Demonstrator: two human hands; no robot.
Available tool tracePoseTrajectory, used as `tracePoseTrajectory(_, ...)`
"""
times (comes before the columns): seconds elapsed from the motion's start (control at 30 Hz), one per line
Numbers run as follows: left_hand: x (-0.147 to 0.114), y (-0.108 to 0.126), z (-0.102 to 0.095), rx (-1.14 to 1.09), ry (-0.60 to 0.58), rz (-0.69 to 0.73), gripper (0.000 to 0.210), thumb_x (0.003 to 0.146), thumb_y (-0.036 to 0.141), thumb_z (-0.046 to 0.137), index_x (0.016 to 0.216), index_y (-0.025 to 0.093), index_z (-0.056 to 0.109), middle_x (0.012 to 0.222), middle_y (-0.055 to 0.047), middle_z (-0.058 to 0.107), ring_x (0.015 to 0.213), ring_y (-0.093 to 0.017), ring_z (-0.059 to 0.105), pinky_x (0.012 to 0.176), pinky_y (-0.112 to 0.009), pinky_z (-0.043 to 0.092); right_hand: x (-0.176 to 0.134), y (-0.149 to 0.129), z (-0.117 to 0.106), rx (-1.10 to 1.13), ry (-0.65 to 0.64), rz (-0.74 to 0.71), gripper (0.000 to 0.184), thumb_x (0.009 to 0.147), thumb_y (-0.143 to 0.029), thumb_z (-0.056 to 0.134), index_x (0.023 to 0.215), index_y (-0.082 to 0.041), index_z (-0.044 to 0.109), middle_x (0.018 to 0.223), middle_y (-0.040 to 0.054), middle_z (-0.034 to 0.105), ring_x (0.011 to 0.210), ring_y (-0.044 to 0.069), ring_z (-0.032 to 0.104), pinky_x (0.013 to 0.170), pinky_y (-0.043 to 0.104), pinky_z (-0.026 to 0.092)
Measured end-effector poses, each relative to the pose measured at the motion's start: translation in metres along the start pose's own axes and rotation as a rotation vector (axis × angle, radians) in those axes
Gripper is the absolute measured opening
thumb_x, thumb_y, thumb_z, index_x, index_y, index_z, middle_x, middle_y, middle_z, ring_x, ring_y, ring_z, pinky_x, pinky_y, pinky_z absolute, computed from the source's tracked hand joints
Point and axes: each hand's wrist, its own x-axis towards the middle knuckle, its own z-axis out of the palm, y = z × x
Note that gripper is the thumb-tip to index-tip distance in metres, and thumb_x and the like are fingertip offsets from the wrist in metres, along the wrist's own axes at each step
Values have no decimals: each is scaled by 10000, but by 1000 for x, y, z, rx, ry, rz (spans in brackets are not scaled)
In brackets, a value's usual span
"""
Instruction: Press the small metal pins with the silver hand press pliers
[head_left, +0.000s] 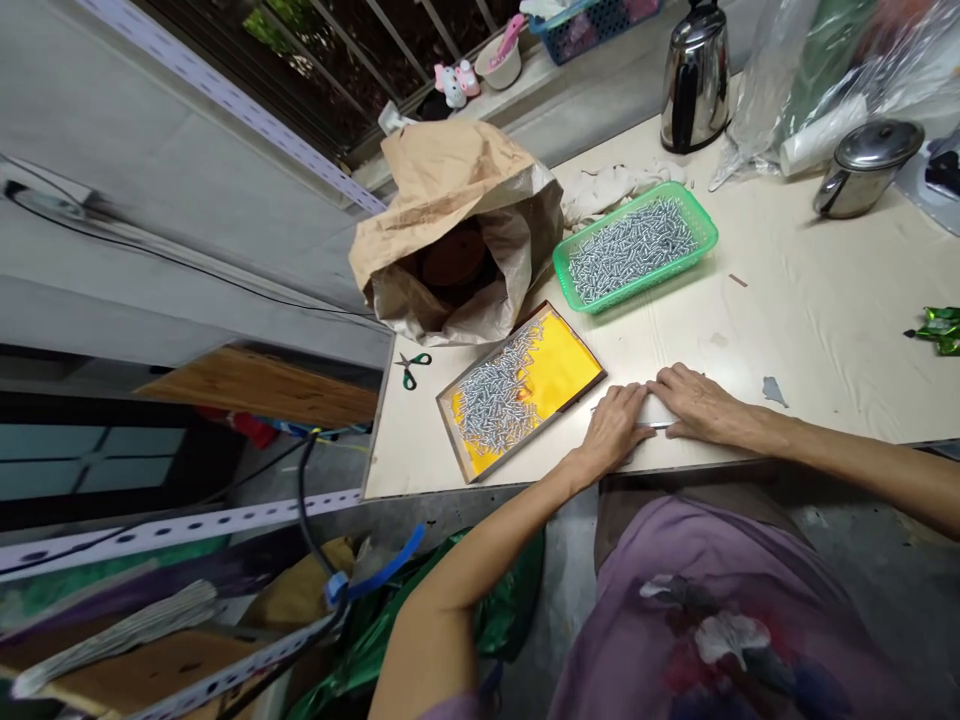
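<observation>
At the table's front edge, my left hand [616, 425] and my right hand [694, 402] lie close together, with their fingers curled over a small flat whitish piece [657, 411]. A dark line runs along its near edge; the fingers cover its two ends, so its kind stays unclear. Just left of my left hand is a shallow wooden tray [592, 385] with a yellow bottom, partly covered by a heap of small silver screw-like pins [495, 400]. Beyond it, a green plastic basket [637, 285] is filled with many more such pins [634, 250].
A large open brown paper bag [457, 170] stands behind the tray. Small green-handled scissors [412, 368] lie at the left edge. Farther back are a steel kettle [696, 80], a lidded steel cup [862, 170] and plastic bags [825, 80]. A green wrapper [939, 330] lies at right.
</observation>
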Motion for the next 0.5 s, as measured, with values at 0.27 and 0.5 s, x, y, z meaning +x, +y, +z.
tracePoseTrajectory(0.27,16,3,-4,106,-103,8,510,843,385,668,1266,179,471,1186,-111,564,1090,-268,515,925,-419,464,-12,4,-14,1,-16,30,373,732,-219,767,1052,-120,601,1002,125,605,928,260,528,790,354,454)
tracePoseTrajectory(0.5,22,12,-1,68,-106,25,145,940,297,536,965,175,610,962,-79,613,956,-232,519,816,-358,450,-12,10,-2,54,-33,14,68,895,-194,583,879,-144,627,881,91,608,849,214,524,723,304,392)
